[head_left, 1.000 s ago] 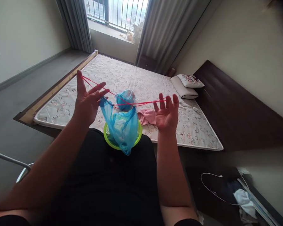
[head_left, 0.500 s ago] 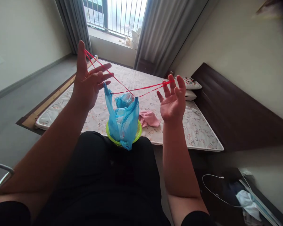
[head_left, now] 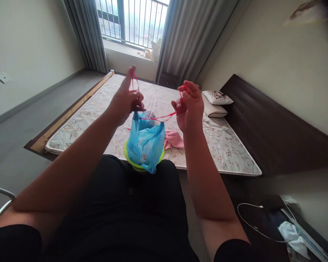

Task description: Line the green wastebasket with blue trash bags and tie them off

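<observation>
A loop of thin red string point(head_left: 160, 118) runs between my two hands and sags in the middle. My left hand point(head_left: 125, 101) has its thumb raised with string around it, and its other fingers are curled in. On my right hand point(head_left: 190, 105), the string passes around bent fingers. Below them, a blue plastic bag point(head_left: 146, 143) stands with its mouth up in a lime-green basket point(head_left: 127, 154) by my knees. One bag handle rises right under my left fingers; whether they touch cannot be made out. The left fingers are slightly blurred.
The basket is at the near edge of a patterned mattress point(head_left: 232, 158). A pink cloth point(head_left: 175, 140) lies beside it. Pillows point(head_left: 217, 97) rest near the dark headboard point(head_left: 265, 123). At lower right, a white cable point(head_left: 258, 231) and a crumpled white item point(head_left: 292, 234) lie on a dark surface.
Both hands have come closer together, the left moving right and down. Their fingers have gone from spread to curled, and the string has slackened from taut crossing lines.
</observation>
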A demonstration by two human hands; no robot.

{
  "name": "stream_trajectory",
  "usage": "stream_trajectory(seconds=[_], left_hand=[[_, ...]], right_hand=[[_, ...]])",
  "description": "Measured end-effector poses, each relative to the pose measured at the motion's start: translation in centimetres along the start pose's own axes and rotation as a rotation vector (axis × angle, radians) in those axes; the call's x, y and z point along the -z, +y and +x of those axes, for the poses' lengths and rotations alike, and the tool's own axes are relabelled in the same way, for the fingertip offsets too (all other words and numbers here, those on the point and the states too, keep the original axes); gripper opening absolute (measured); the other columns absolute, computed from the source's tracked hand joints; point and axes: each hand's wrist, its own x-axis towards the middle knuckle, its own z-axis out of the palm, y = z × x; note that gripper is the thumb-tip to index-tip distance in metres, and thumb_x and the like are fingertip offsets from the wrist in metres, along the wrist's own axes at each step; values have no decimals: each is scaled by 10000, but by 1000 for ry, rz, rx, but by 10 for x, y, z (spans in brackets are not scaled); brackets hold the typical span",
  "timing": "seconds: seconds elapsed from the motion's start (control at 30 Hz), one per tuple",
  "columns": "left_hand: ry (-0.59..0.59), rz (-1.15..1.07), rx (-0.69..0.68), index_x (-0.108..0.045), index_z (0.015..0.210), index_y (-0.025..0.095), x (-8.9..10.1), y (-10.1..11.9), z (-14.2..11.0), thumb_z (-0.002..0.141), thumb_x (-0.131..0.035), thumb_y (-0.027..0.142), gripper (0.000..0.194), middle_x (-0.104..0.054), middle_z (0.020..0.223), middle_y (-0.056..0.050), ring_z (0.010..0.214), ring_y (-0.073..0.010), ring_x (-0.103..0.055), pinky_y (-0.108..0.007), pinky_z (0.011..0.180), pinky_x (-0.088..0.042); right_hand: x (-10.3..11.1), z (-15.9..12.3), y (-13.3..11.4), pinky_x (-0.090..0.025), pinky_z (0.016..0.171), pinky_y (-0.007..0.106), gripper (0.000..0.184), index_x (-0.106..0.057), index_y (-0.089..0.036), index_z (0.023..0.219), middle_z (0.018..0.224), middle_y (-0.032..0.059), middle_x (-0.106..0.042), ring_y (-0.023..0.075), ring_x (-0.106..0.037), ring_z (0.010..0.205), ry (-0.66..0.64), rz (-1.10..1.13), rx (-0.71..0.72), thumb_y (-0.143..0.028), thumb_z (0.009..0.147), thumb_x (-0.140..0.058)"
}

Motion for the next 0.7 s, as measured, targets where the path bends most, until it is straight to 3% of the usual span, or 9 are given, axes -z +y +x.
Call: stream_trajectory(seconds=[0.13, 0.2, 0.27, 0.37, 0.47, 0.57, 0.63, 0.7], left_hand=[[-185, 67, 163, -699, 1181, 200, -14, -15, -19, 906, -611, 148, 293, -445, 566, 63, 407, -67, -362, -210, 431, -299], [-279, 97, 223, -685, 965, 182, -18, -21, -28, 904, -642, 190, 75, -429, 550, 59, 403, -57, -346, -195, 415, -248], [-353, 113, 249, -636, 851, 182, -18, -26, -36, 897, -662, 217, 64, -429, 536, 55, 408, -57, -352, -192, 408, -238], [-398, 122, 269, -661, 927, 178, -17, -31, -46, 882, -690, 226, 71, -456, 541, 54, 424, -65, -374, -192, 410, -254], [-389, 84, 287, -676, 1248, 189, -18, -38, -60, 867, -726, 233, 387, -497, 593, 57, 447, -69, -394, -192, 425, -280], [-275, 0, 264, -530, 1515, 274, -20, -48, -80, 861, -749, 250, 690, -537, 678, 60, 466, -63, -393, -188, 441, -303], [-223, -27, 271, -549, 1510, 288, -18, -57, -92, 872, -749, 289, 668, -509, 667, 70, 462, -58, -362, -186, 441, -294], [-250, 31, 324, -697, 1348, 225, -13, -66, -100, 882, -745, 343, 482, -452, 601, 74, 457, -61, -338, -190, 436, -281]], right_hand=[[-20, -16, -1, -596, 900, 338, 452, -593, -302, 1414, 1350, 55, -652, 194, -676, 1093, -271, -316, 2, -483, 1000, -595], [-25, -27, -7, -591, 945, 364, 427, -645, -273, 1373, 1294, 52, -693, 209, -664, 1127, -399, -365, -39, -415, 969, -652], [-28, -37, -12, -578, 967, 374, 356, -699, -262, 1289, 1216, 39, -726, 202, -666, 1116, -447, -362, -89, -374, 952, -673], [-27, -47, -15, -566, 905, 362, 229, -750, -253, 1107, 1043, 18, -745, 181, -674, 989, -371, -389, -153, -398, 938, -697], [-24, -53, -9, -537, 777, 322, 205, -722, -236, 903, 850, -6, -696, 155, -632, 827, -213, -435, -183, -440, 917, -721], [-22, -59, 3, -470, 619, 262, 291, -640, -233, 821, 731, -27, -600, 124, -558, 688, -17, -368, -222, -499, 920, -707], [-22, -64, 12, -393, 513, 233, 343, -591, -241, 833, 678, -52, -526, 97, -478, 580, 85, -230, -292, -553, 903, -714], [-22, -70, 18, -314, 444, 221, 387, -552, -251, 857, 635, -84, -450, 74, -382, 497, 141, -59, -369, -587, 869, -742]])
